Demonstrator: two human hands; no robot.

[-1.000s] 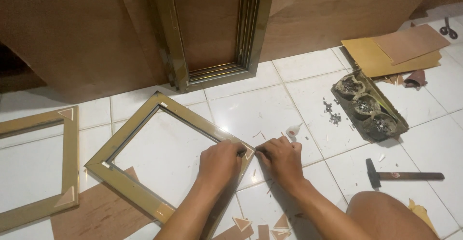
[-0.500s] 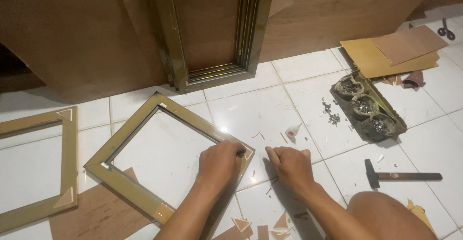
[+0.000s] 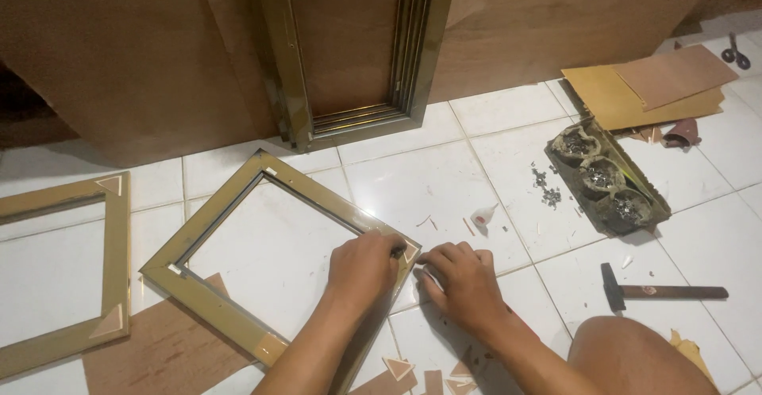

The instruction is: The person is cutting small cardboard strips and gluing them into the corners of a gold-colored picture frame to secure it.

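1. As I look down at the tiled floor (image 3: 413, 173), my left hand (image 3: 363, 266) presses fingers-down on the gold picture frame (image 3: 238, 244) at its near corner.
2. My right hand (image 3: 464, 280) rests loosely curled just beside that corner, holding nothing I can see.
3. A hammer (image 3: 659, 292) lies well apart.

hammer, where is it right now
In the head view the hammer lies on the white tiled floor, lower right, just beyond the person's knee.

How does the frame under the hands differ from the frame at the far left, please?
The frame under the hands lies turned at an angle to the tiles; the left frame lies nearly square to them and is cut off by the picture's edge. Both hands, left hand and right hand, press at a corner of the first; nothing touches the left frame. Both are gold-coloured, lie on the white floor, and have triangular corner pieces.
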